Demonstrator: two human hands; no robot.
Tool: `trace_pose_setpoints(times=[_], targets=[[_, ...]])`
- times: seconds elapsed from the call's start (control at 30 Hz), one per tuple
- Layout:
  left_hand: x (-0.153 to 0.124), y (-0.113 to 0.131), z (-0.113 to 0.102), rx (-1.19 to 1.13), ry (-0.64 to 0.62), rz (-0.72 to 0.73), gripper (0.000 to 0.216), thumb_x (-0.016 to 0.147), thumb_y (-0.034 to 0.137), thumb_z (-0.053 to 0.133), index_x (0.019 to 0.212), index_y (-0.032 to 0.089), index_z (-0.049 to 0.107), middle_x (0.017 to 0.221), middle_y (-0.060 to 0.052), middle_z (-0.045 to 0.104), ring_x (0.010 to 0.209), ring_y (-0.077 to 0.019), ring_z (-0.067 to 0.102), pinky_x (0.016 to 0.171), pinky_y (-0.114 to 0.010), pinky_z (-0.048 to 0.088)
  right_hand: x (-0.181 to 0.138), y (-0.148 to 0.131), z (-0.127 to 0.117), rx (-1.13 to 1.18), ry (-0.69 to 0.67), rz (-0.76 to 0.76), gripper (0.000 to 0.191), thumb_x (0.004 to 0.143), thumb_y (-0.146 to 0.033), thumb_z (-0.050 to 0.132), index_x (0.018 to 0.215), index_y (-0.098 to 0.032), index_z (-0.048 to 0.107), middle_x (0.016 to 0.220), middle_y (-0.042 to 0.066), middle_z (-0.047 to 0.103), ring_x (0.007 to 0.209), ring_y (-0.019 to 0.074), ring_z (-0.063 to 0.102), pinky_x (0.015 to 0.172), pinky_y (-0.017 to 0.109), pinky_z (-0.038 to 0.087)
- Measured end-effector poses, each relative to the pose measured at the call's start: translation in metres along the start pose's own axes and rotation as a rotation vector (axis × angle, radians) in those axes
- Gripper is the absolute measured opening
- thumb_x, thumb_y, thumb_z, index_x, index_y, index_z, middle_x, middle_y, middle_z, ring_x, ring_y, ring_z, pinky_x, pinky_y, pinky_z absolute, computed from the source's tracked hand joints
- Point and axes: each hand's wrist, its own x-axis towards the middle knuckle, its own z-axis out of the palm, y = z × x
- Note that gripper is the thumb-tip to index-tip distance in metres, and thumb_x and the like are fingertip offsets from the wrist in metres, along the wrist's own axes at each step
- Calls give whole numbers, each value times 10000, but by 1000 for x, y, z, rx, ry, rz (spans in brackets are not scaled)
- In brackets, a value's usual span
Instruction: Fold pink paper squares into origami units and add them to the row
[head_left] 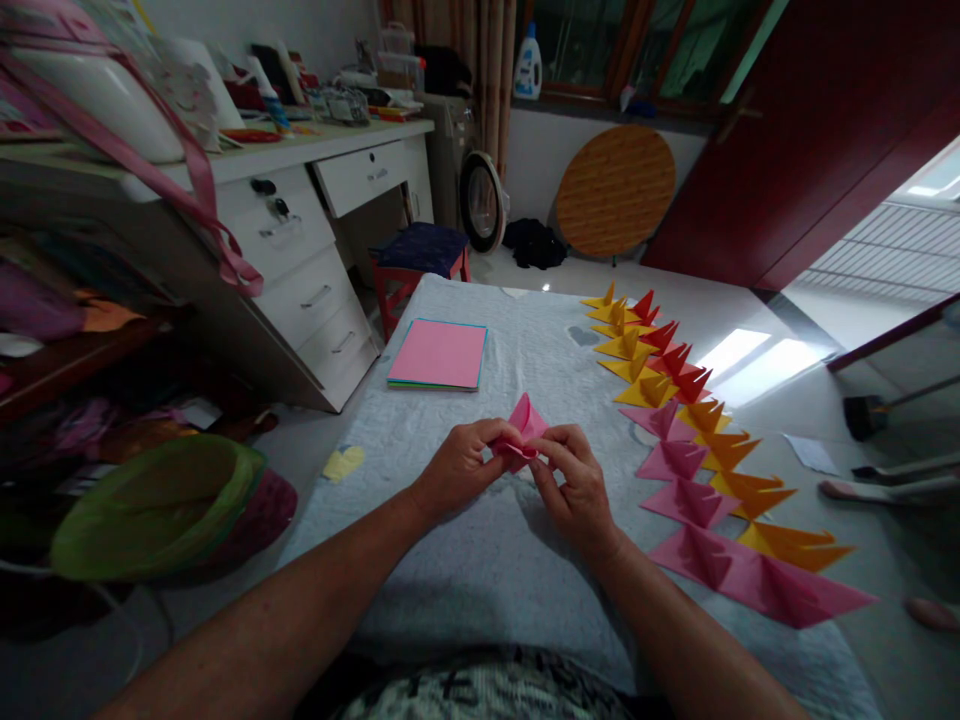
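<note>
Judging by the tabletop (480, 570), you're well into the folding: a double row of finished pieces (697, 450) in yellow, red, orange and pink runs far to near along the right, while a stack of flat sheets (439, 355) lies far left, unfolded. One piece is in work. Your left hand (461, 462) and right hand (574, 485) both pinch a pink paper (526, 420) at the middle, just above the cloth. It is only part-folded, with a pointed flap standing up on its far side.

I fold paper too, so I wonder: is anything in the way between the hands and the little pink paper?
Nothing visible is. The left hand and the right hand both pinch the pink folded paper directly, above the grey cloth. The paper stack and the row of folded pieces lie off to the sides.
</note>
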Motion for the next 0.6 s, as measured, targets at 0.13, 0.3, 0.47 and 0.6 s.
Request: trace_pose_setpoints(times=[0.13,0.3,0.47,0.6], targets=[[1,0,0,-65,1,-43,84,870,212,658,816,153,684,741,-8,689,705,-132,619,698,-238,447,1,0,1,42,17,52,228,905,-112,593,1105,-217,619,929,35,566,777,152,554,642,268,499],[1,-2,0,-162,7,-138,194,860,317,716,786,144,669,713,-2,660,682,-127,587,683,-241,436,2,0,2,66,70,43,209,879,-95,621,1040,-225,588,901,14,551,729,135,533,595,245,478],[1,-4,1,-184,-3,-145,156,851,292,719,815,146,681,736,-2,669,703,-131,601,695,-242,447,1,1,1,-3,63,-2,167,906,-105,605,1016,-225,641,919,37,573,784,156,574,631,271,496],[0,-6,1,-136,-13,-114,135,861,280,705,836,148,716,766,-20,692,726,-139,613,712,-249,449,0,1,0,-24,56,-22,177,914,-100,588,1009,-219,679,916,48,573,833,171,592,692,298,516]])
